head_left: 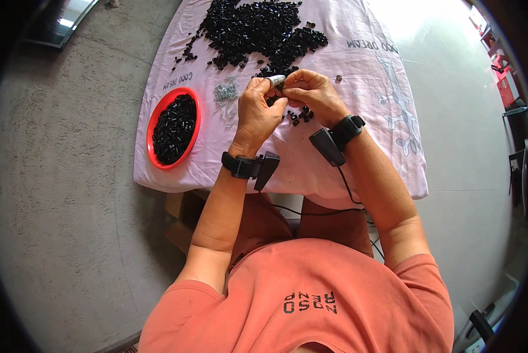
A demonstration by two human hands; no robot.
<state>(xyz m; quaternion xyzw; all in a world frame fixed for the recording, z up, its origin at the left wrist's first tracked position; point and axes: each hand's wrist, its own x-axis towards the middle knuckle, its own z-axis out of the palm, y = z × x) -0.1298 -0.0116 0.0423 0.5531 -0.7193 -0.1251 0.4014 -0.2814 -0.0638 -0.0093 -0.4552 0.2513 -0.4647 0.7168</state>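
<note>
Pink cloth [299, 173] covers the bench [393, 176] in the upper middle of the frame. Two bare hands come together there, a bit above the centre. The left hand [255, 115] has a silvery wrap [277, 80] on one finger, and its fingers and thumb curl inward. The right hand [317, 97] bends in from the other side, with its thumb and pointing finger close together. The fingertips of both hands almost meet – what sits between them is too small and hidden, so I cannot tell if either hand is gripping something.

A big heap of black pieces [252, 29] spreads across the top of the frame, and its low end runs down to the hands. Some loose black pieces [299, 117] lie just below the right hand. One small dark piece [338, 77] sits alone to its right.

A red bowl [198, 115] rests at the left side of the bench, full of more shiny black bits [174, 129]. Little clear bits [226, 91] lie between the bowl and the left hand.

Each wrist wears a black band – one on the left wrist [239, 166], one on the right wrist [347, 129]. Grey floor [70, 176] fills the left of the frame.
</note>
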